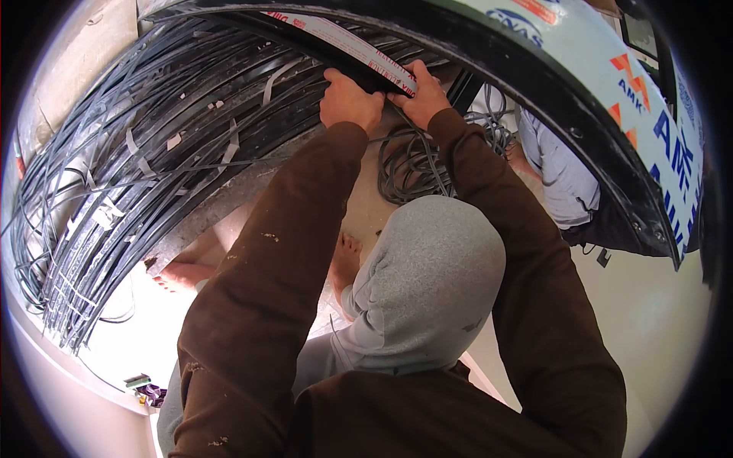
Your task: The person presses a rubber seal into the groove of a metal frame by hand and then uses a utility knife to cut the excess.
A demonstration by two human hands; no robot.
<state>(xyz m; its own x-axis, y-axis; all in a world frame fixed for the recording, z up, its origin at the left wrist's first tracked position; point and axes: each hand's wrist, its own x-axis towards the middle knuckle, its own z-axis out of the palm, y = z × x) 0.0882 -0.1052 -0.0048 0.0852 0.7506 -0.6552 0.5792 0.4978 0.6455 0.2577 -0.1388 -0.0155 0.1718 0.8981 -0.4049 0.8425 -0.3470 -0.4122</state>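
Observation:
Both of my brown-sleeved arms reach out to a big curved black panel edge (527,76). A white tape strip (336,38) with red print runs along that edge. My left hand (347,99) is closed over the black rim just below the strip. Right beside it and touching it, my right hand (424,95) pinches the strip's end against the rim. The panel's outer face (657,130) is white and light blue with printed letters and orange marks.
A person in a grey hood (435,267) sits between my arms with bare feet (179,275) on the pale floor. Another person (561,175) crouches at the right under the panel. Several dark bands (153,137) fan out at the left. A grey cable coil (408,164) lies below my hands.

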